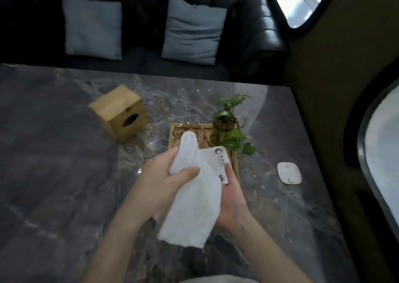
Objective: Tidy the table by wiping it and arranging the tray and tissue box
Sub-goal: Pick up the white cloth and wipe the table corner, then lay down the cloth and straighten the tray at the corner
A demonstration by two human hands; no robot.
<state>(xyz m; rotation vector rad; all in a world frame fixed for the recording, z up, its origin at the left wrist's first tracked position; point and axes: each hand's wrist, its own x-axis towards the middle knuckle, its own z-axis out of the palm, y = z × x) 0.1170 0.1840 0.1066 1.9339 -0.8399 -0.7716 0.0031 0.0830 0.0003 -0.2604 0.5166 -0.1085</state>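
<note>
Both forearms reach in from the bottom edge over the grey marble table (64,174). Between the hands hangs a white cloth (194,202), held above the tabletop. On the cloth's upper part, the left hand (159,181) has its fingers and thumb closed, bunching it so that a rounded fold sticks up. Cupped under the cloth's other side is the right hand (232,200), its fingers curled around a white card with a blue logo (220,161), pinched against the cloth. Just beyond the hands lies a gold-rimmed tray (234,159), partly hidden by them, with a small potted plant (226,125) at its far right corner. A wooden tissue box (119,112) lies tipped on its side, apart to the tray's left, its oval opening facing the camera. Right of the tray rests a small white flat device (288,172). A dark sofa (259,34) with two pale blue cushions (192,30) stands behind the table.
</note>
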